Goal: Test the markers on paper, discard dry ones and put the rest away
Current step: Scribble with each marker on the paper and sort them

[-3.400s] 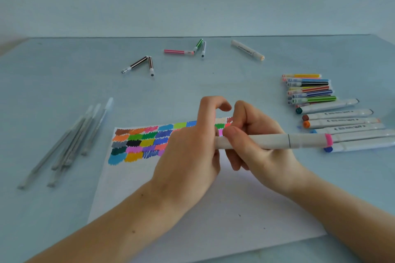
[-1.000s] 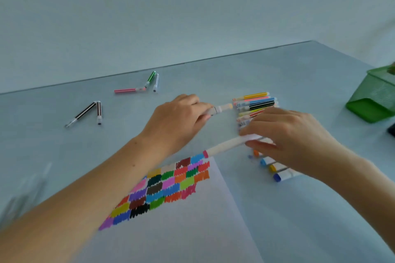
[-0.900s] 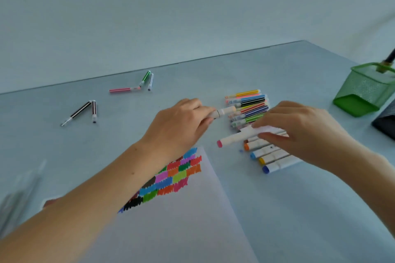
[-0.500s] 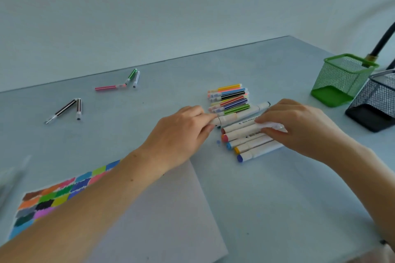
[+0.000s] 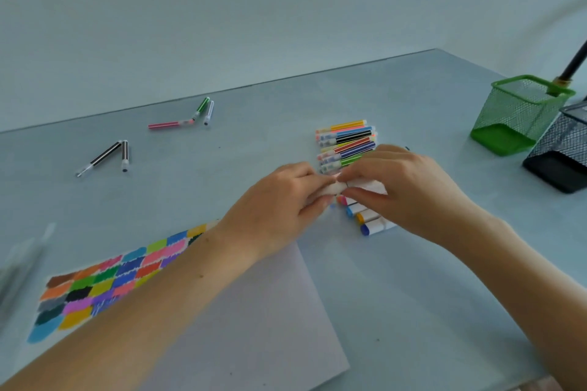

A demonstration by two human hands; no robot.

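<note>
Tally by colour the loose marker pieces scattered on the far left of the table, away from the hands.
Black-striped pieces: 2
Pink piece: 1
Green piece: 1
Pale blue-white piece: 1
Total: 5

Readable text: none.
Thick markers (image 5: pixel 370 225): any barrel printing is hidden under the hands.
Thin markers (image 5: pixel 346 144): striped barrels, small marks near the caps too blurred to read.
Paper (image 5: pixel 247 327): colour swatches only, no writing.
Green basket (image 5: pixel 521 111): no label seen.
</note>
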